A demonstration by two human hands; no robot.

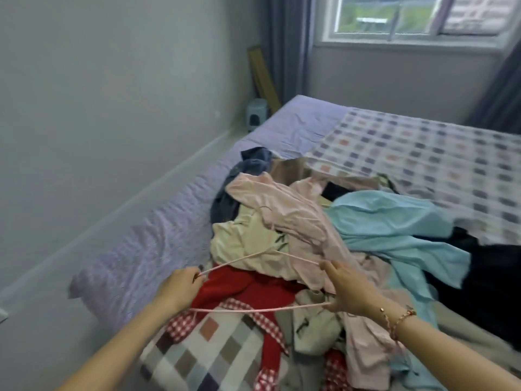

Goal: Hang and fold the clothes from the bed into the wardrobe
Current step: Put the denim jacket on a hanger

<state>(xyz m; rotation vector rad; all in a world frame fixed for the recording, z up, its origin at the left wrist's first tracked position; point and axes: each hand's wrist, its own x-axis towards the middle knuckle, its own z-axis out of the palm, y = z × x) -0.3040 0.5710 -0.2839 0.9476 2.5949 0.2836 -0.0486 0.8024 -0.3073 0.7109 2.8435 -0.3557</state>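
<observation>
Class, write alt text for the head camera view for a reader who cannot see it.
The left hand and right hand hold a thin pink loop taut over a heap of clothes on a bed. A pale pink garment tops the heap; a window is behind.

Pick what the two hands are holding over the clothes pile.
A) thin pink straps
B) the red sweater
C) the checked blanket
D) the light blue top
A: the left hand and the right hand each pinch the thin pink straps, stretched between them above the pile on the bed.
</observation>
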